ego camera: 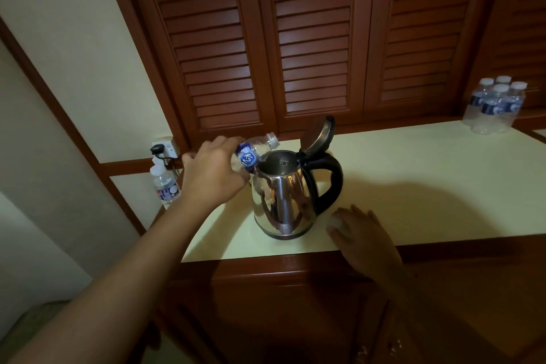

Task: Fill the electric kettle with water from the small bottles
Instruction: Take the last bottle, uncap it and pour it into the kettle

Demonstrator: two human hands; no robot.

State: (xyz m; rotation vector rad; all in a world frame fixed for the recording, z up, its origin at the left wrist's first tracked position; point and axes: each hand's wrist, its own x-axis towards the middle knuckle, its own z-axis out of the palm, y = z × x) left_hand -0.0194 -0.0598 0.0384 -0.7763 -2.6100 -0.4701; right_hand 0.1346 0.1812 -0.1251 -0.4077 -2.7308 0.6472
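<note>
A steel electric kettle with a black handle stands on the cream countertop, its lid flipped up. My left hand grips a small clear bottle with a blue label. The bottle has no cap and lies almost level, its mouth just above the kettle's left rim. My right hand rests on the counter's front edge, right of the kettle base, with something small and white under its thumb that I cannot make out.
A pack of several capped small bottles stands at the counter's far right. Another capped bottle stands at the left end by a wall socket with a plug. Louvred wooden doors rise behind the counter.
</note>
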